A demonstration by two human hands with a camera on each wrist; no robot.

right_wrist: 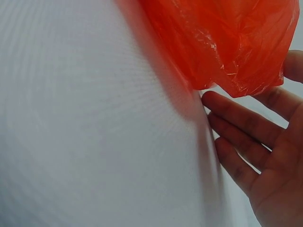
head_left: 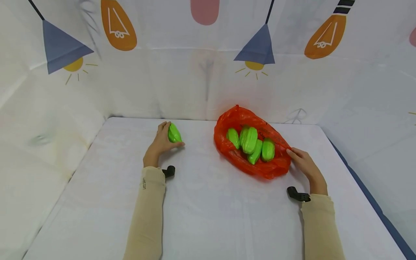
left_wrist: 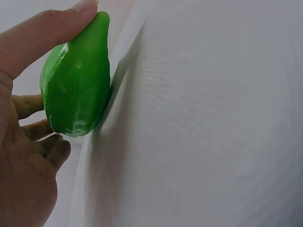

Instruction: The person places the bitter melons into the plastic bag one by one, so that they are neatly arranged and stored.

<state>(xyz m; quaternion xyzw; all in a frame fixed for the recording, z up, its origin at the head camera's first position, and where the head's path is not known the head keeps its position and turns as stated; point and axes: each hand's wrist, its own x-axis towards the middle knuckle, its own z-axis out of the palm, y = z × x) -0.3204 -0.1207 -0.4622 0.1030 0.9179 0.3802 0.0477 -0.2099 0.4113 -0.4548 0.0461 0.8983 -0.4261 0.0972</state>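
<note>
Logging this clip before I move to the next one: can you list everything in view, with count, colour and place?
green fruit in the bag: about five, green, lying together inside the open bag
loose green fruit: one, green, on the table left of the bag, held by the left hand
plastic bag: one, orange-red, open, right of the table's middle
table: one, white cover
backdrop: white sheet printed with lamps and bulbs, behind and to both sides
wrist cameras: two, black, one at each wrist
sleeves: two, beige
left hand: fingers curled round the loose fruit
right hand: fingers at the bag's right edge; grip unclear
</note>
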